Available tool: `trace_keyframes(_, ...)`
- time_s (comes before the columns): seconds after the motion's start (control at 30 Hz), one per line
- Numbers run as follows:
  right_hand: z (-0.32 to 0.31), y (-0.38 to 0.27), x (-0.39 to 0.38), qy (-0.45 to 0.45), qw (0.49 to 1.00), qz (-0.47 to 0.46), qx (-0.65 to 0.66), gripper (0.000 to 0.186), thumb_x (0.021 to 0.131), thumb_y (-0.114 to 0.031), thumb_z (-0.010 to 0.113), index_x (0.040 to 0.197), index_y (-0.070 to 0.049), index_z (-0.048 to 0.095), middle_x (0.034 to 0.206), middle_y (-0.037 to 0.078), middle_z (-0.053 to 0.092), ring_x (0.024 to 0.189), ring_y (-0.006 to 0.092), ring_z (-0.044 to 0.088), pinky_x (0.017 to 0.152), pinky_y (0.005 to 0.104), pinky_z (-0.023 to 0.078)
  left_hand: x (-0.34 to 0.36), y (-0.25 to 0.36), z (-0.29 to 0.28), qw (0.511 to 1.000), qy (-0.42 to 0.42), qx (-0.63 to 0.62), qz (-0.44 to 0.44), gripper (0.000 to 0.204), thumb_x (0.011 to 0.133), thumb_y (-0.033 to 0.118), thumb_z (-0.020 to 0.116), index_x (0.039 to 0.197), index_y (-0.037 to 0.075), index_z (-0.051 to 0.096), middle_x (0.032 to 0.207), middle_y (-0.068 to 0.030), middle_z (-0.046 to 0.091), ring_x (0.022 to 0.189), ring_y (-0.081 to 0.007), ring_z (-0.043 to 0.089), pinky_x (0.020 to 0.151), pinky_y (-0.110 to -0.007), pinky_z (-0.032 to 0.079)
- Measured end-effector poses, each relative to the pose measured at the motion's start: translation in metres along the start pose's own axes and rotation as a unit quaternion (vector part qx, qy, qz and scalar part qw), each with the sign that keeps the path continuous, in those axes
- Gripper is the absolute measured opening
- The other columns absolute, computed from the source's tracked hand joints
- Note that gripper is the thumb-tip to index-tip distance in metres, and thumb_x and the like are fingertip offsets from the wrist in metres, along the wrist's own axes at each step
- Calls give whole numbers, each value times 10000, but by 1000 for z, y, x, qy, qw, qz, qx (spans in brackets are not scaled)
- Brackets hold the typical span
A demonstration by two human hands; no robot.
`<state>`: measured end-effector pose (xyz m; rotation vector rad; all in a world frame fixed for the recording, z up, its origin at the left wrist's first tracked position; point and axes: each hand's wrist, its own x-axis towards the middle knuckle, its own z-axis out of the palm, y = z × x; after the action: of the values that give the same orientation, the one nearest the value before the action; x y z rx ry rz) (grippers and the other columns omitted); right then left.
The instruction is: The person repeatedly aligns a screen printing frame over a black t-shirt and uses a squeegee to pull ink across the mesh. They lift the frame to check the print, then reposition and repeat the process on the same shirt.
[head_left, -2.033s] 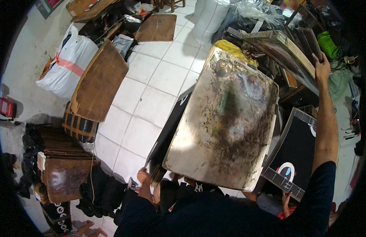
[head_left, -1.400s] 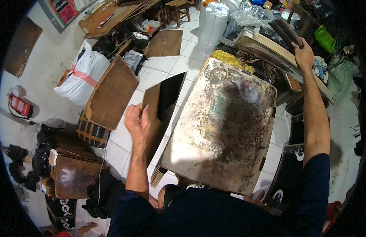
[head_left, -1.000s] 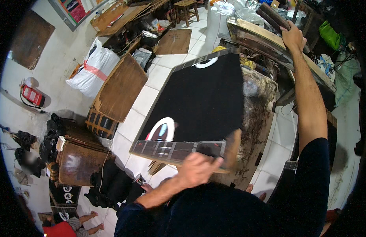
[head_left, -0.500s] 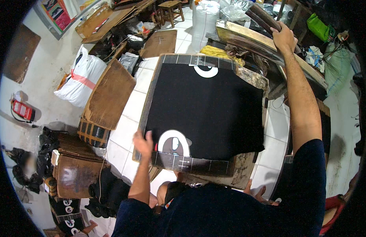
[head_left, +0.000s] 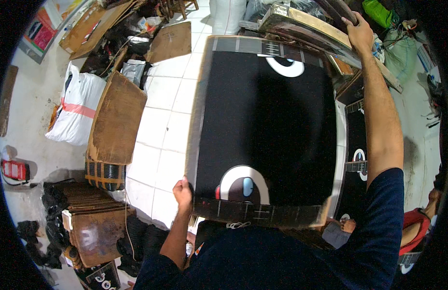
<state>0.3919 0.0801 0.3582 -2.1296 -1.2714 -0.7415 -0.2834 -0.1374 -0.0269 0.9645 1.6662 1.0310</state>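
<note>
In front of my body is a flat board (head_left: 267, 125) faced with black cloth, printed with a white arch-shaped eye motif at its near and far ends. Clear strips with ruled lines run across both ends. My left hand (head_left: 183, 194) is closed at the board's left edge, near its lower corner. At the upper right, my raised right hand (head_left: 360, 34) grips a long dark brown bar (head_left: 337, 10), whose far end is cut off by the frame. The board's underside is hidden.
Left are brown cardboard sheets (head_left: 116, 118), a white sack (head_left: 79, 106), a stack of boards (head_left: 96, 234) and a red extinguisher (head_left: 15, 170). A wooden-edged bench (head_left: 301, 26) stands at the back right. More printed black boards (head_left: 357, 140) lie right, near another person in red (head_left: 417, 227).
My left hand has gone from spread fingers above the board to closed at its edge. The board looks larger, with straighter cloth edges. The view has shifted. My right hand still holds the bar.
</note>
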Motion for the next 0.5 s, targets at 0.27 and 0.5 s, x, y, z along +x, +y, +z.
trace_keyframes(0.27, -23, -29, -24, -10, 998, 23, 61, 462, 898, -435, 723, 1306, -227, 666, 1133, 163, 745, 1069, 375, 697, 920, 474, 525, -6, -13, 29, 983, 21, 182, -20, 448, 996, 341, 692, 799, -61, 706, 657, -57, 630, 626, -153, 546, 607, -352, 455)
trace_keyframes(0.5, -36, -48, -36, 33, 993, 28, 114, 292, 859, -208, 784, 1125, -109, 715, 1011, 180, 742, 991, 377, 700, 874, 459, 530, -18, 8, -35, 957, -119, 259, 59, 571, 734, 331, 933, 1073, -6, 620, 930, -161, 727, 832, -292, 715, 767, -413, 568)
